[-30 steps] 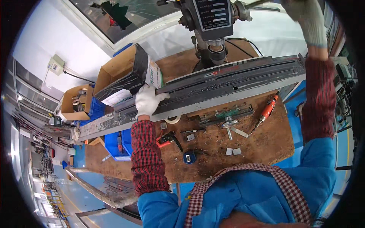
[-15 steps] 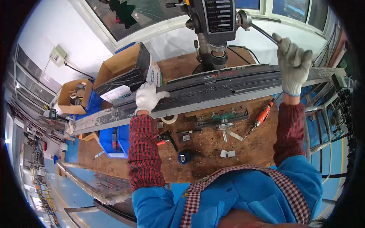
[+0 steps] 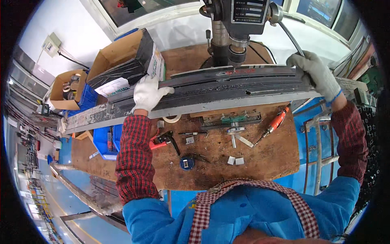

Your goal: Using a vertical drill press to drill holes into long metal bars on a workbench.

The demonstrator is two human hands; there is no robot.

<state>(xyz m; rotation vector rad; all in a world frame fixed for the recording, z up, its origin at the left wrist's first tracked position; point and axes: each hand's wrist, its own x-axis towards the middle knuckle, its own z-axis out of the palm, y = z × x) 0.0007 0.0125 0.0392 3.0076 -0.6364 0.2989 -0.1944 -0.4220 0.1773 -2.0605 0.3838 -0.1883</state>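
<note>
Head view: a long dark metal profile (image 3: 211, 88) lies left to right across the bench (image 3: 268, 162), below the chuck (image 3: 237, 53) of a drill press (image 3: 248, 16). Left hand (image 3: 148, 95), white-gloved, rests on the profile left of the chuck, thumb spread; whether its fingers hook the far edge cannot be told. Right hand (image 3: 316, 72), gloved, is closed around the end of the press lever (image 3: 291, 37).

Progress, as judged: positioning is done and drilling appears under way. One dark opening (image 3: 248, 92) shows in the profile, near and right of the chuck; its origin is undetermined. Bit contact cannot be confirmed, nor any finished hole beneath the chuck; that portion is judged outstanding. Two small square plates (image 3: 239, 161) lie loose at the near side.
</note>
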